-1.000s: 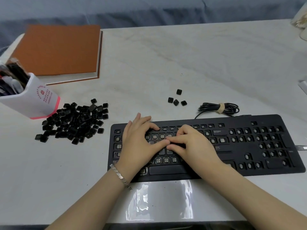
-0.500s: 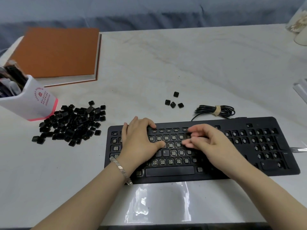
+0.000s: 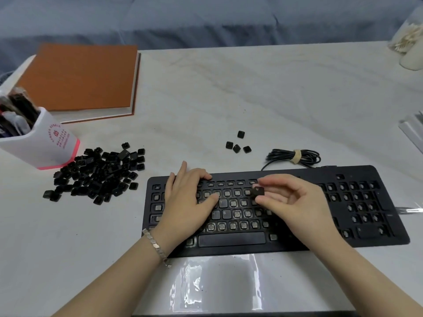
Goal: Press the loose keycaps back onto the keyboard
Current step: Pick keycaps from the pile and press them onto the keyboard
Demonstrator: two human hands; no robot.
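A black keyboard [image 3: 357, 225] lies near the table's front edge, most of its key sockets bare; a few letter keycaps and the space bar sit in place. My right hand [image 3: 295, 202] hovers over the keyboard's middle and pinches a small black keycap [image 3: 258, 191] between thumb and fingertips. My left hand [image 3: 187, 197] rests palm down on the keyboard's left part, fingers spread. A large heap of loose black keycaps [image 3: 98, 175] lies on the table left of the keyboard. Several more loose keycaps [image 3: 237, 145] sit behind the keyboard.
A white pen cup [image 3: 43, 143] stands at the left, behind the heap. An orange-covered book [image 3: 80, 76] lies at the back left. The keyboard's coiled cable [image 3: 295, 156] rests behind it. A clear plastic sheet [image 3: 217, 284] lies in front. A white container [image 3: 409, 40] stands far right.
My right hand has lifted off the keys and moved right, now pinching a keycap above the keyboard. My left hand has stayed on the left part of the keyboard.
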